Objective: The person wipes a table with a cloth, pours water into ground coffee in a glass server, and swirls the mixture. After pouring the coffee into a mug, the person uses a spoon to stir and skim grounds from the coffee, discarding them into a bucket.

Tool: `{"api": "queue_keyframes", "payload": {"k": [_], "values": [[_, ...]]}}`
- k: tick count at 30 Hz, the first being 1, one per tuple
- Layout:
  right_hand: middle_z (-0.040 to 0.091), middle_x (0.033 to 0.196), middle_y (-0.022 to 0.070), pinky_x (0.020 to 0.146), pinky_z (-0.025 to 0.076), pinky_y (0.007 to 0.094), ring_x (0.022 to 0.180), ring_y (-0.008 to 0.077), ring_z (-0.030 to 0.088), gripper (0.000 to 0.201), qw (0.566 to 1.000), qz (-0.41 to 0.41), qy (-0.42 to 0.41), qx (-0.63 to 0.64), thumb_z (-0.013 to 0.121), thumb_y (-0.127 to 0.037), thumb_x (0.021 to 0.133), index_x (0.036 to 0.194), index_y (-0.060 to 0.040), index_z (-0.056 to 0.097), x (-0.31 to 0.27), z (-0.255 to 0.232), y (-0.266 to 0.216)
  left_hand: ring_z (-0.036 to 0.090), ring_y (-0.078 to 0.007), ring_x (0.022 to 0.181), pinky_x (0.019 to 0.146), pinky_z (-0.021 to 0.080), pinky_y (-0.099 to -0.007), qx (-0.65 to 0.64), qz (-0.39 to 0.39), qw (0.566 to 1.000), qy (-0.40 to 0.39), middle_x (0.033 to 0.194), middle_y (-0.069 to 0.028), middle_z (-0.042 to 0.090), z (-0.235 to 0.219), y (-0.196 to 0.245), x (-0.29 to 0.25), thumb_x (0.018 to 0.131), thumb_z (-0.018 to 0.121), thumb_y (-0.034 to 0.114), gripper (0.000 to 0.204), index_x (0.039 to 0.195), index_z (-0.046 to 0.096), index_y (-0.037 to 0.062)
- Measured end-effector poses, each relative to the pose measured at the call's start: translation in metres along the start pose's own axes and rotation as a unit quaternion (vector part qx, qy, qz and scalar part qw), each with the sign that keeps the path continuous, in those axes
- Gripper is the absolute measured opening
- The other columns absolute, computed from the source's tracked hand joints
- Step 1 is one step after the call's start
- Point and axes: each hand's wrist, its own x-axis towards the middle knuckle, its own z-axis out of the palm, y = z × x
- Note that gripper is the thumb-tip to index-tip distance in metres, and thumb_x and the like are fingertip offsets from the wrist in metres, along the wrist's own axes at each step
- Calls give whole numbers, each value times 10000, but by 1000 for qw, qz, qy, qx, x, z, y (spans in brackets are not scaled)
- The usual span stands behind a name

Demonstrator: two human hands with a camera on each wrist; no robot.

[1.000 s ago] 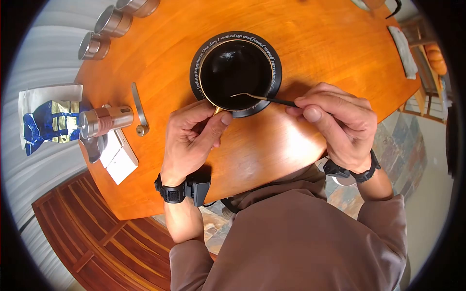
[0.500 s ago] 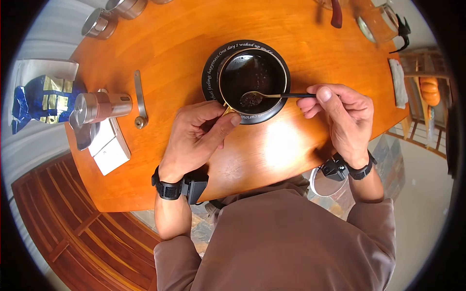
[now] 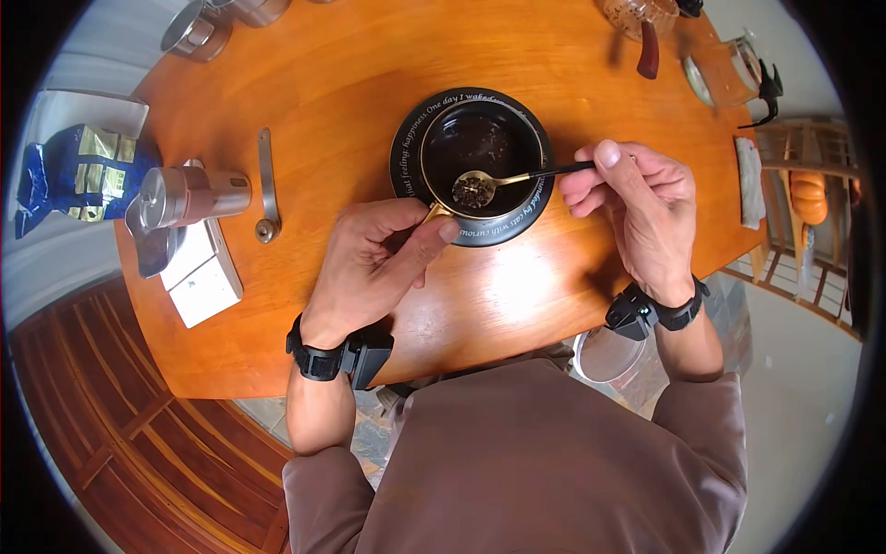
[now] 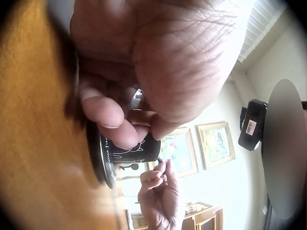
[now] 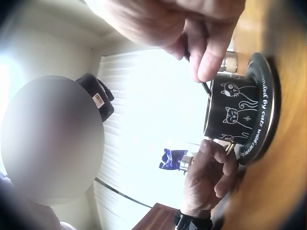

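Observation:
A black mug (image 5: 228, 115) with white cat drawings and a gold rim stands on a black saucer (image 3: 404, 157) with white lettering. Dark liquid with floating specks fills it. My left hand (image 3: 374, 263) pinches the mug's gold handle (image 3: 432, 212) between thumb and fingers. On the other side, my right hand (image 3: 641, 208) holds a spoon (image 3: 513, 179) by its black handle. The spoon's gold bowl, holding dark wet grounds, is over the mug's near left part, inside the rim in the head view. In the right wrist view, the mug wall hides the spoon's bowl.
Left on the wooden table (image 3: 323, 120) lie a metal measuring scoop (image 3: 267, 185), a steel grinder (image 3: 198, 196), a white scale (image 3: 205, 286) and a blue bag (image 3: 92, 175). Steel canisters (image 3: 198, 30) stand far left. Glass pots (image 3: 729, 72) and a folded cloth (image 3: 749, 183) are right.
The spoon's bowl has come up from the dark liquid and now shows grounds in it. My right hand has turned, thumb upward. My left hand keeps its hold. The head view has shifted.

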Motion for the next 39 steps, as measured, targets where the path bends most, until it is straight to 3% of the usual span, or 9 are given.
{"api": "queue_keyframes", "payload": {"k": [12, 21, 23, 28, 32, 35, 39], "values": [[737, 857, 152, 660, 598, 232, 714, 160, 715, 261, 983, 73, -31, 166, 613, -199, 989, 1031, 50, 679, 25, -17, 2, 460, -32, 475, 434, 322, -227, -5, 6, 1000, -5, 559, 26, 484, 1, 0, 2, 956, 672, 142, 292, 708, 603, 3], [736, 943, 155, 712, 607, 245, 777, 164, 719, 245, 970, 59, 8, 235, 590, -166, 997, 1093, 49, 655, -19, -43, -5, 486, -29, 497, 450, 352, -195, -23, -49, 998, 10, 640, 18, 576, 6, 2, 3, 978, 634, 189, 246, 789, 658, 34], [734, 965, 157, 723, 608, 249, 793, 170, 719, 241, 964, 56, 27, 258, 582, -152, 998, 1107, 52, 647, -42, -54, -5, 516, -57, 506, 450, 365, -193, 7, -38, 999, 16, 722, -19, 630, 2, -4, 3, 1009, 561, 194, 212, 907, 666, 41], [718, 1018, 178, 767, 601, 275, 889, 244, 708, 253, 913, -27, 51, 403, 546, -85, 995, 1183, 76, 594, -118, -99, 7, 515, -43, 516, 456, 364, -189, 70, 5, 997, 25, 714, -10, 626, 0, -8, 8, 1016, 545, 276, 267, 922, 673, 62], [686, 1044, 172, 749, 572, 269, 916, 224, 619, 249, 870, -95, 88, 476, 541, -52, 992, 1201, 76, 582, -199, -141, 24, 482, -43, 502, 448, 322, -188, 115, 23, 992, 44, 714, 4, 618, 0, -7, 12, 1011, 564, 331, 316, 935, 677, 45], [674, 1049, 163, 770, 557, 276, 934, 216, 594, 240, 855, -119, 160, 478, 536, -47, 995, 1192, 82, 582, -263, -166, 43, 475, -35, 533, 465, 306, -178, 108, 57, 992, 18, 724, 11, 617, -7, -16, 15, 1016, 564, 318, 301, 973, 688, 47], [662, 1047, 141, 811, 545, 277, 947, 206, 586, 259, 837, -156, 254, 459, 532, -46, 999, 1215, 94, 568, -333, -191, 84, 413, -48, 568, 503, 292, -186, 138, 61, 988, 43, 754, 11, 582, -22, -21, 22, 1043, 513, 316, 311, 1025, 660, 42]]}}
